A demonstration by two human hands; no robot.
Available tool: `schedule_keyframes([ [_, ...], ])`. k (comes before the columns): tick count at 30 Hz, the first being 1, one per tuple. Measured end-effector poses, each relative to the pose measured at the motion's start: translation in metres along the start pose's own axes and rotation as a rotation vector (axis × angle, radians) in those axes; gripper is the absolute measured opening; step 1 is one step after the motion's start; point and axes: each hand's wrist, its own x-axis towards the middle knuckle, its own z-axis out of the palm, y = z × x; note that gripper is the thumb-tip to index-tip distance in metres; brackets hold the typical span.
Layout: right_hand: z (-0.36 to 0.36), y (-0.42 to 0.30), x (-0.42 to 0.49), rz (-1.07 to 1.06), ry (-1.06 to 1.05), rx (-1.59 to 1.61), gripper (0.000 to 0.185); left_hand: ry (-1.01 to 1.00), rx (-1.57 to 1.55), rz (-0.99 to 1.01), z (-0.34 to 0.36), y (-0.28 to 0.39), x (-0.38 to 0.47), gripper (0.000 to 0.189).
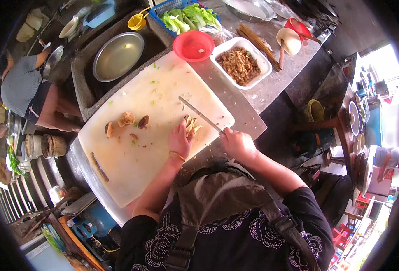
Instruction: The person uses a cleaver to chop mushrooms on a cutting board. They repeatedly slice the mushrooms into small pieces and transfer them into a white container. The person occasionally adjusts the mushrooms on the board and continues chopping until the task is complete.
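My left hand (180, 140) rests on a small pile of sliced mushrooms (192, 125) near the close edge of a white plastic cutting board (158, 111). My right hand (238, 144) grips the handle of a knife (199, 112), whose blade reaches over the board, just right of the slices. Several whole mushrooms (126, 119) lie to the left on the board, with small green and brown scraps scattered round them. Beyond the board's right side stands a white tray (268, 69) of chopped brown food (239, 65). A red plastic bowl (193, 45) sits by the board's far corner.
A stone sink (81, 83) with a metal basin (118, 57) borders the board's far left. Lettuce (189, 17) fills a blue basket (158, 12) behind the red bowl. Thin sticks (258, 45) and a ladle (288, 41) lie at the upper right. Another person (23, 83) bends at the far left.
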Motion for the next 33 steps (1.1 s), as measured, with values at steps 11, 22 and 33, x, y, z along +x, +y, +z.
schedule_keyframes([
  [11, 0.006, -0.007, 0.012, 0.016, -0.125, -0.055, 0.034, -0.104, -0.138, -0.080, -0.012, 0.000, -0.005, 0.019],
  [22, 0.010, -0.004, 0.015, 0.014, -0.173, -0.056, 0.036, 0.083, -0.172, 0.049, -0.003, -0.002, -0.013, 0.011],
  [33, 0.024, 0.004, 0.025, 0.029, -0.312, -0.064, 0.037, 0.038, -0.041, 0.064, -0.005, 0.008, -0.031, 0.043],
])
